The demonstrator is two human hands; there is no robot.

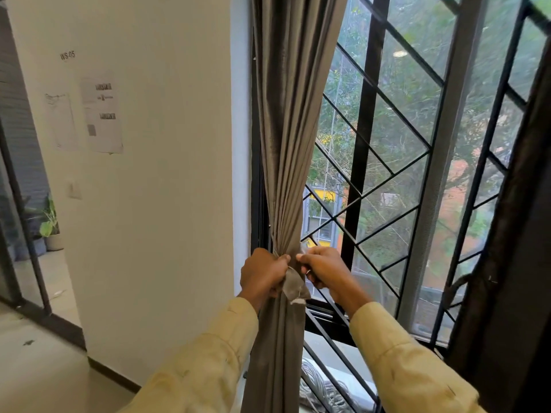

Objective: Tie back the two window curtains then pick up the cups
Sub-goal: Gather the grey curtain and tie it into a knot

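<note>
A grey-brown curtain (286, 144) hangs at the left side of the window, gathered into a narrow bunch at waist height. A matching fabric tie-back (293, 286) wraps the bunch, with a loose end hanging below. My left hand (262, 272) grips the tie-back on the left of the bunch. My right hand (323, 271) pinches its other end on the right. A second, dark curtain (512, 263) hangs at the right edge of the window. No cups are in view.
Black diagonal window bars (387, 162) stand behind the curtain, with trees outside. A white wall (167, 174) with paper sheets (101, 114) lies to the left. A glass partition and a potted plant (50, 225) are at far left. Coiled cables (325, 389) rest below the window.
</note>
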